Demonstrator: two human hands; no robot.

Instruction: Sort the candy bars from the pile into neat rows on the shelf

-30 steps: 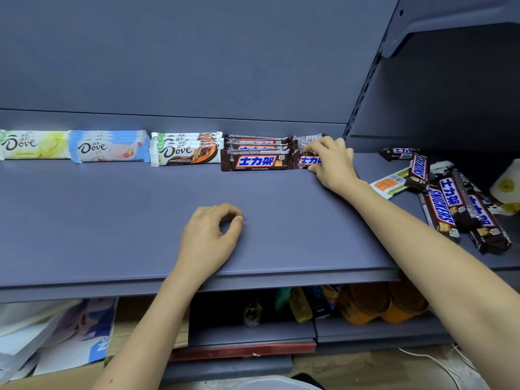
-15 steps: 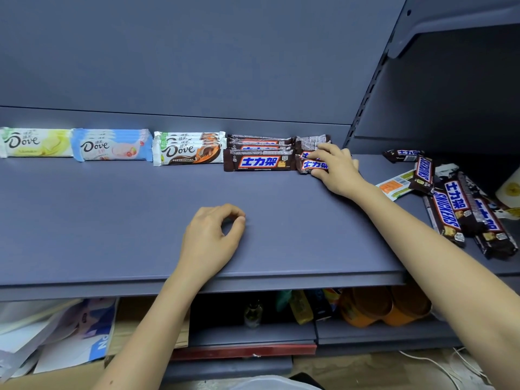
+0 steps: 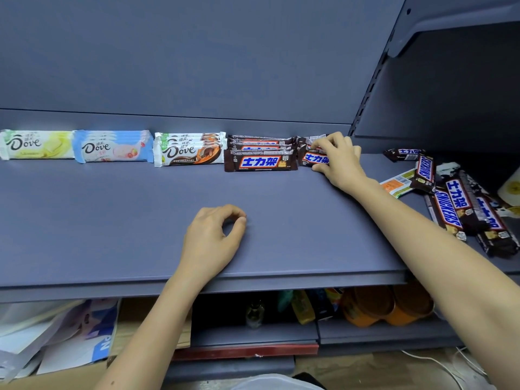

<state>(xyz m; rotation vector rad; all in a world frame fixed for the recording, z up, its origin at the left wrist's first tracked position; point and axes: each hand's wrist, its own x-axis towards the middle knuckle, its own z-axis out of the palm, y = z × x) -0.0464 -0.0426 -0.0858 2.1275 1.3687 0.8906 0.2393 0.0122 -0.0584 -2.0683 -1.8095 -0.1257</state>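
Along the back of the grey shelf (image 3: 140,220) stand rows of bars: yellow Dove (image 3: 36,144), blue Dove (image 3: 112,149), white-and-brown Dove (image 3: 188,152), then brown Snickers bars (image 3: 260,161). My right hand (image 3: 337,157) grips the right end of a small brown Snickers bar (image 3: 313,159) lying just right of that row, with more small bars behind it. My left hand (image 3: 213,237) rests on the shelf near its front edge, fingers loosely curled, holding nothing. A loose pile of Snickers bars (image 3: 461,209) lies at the right.
A white-and-orange wrapper (image 3: 396,182) and a white-and-yellow packet (image 3: 510,190) lie in the pile. An upright shelf post (image 3: 365,91) rises behind my right hand. Below the shelf are orange tubs (image 3: 385,305), bottles and paper bags (image 3: 42,339).
My right hand has set the small Snickers bar down at the front of the short stack and shifted slightly forward. My left hand has stayed in place.
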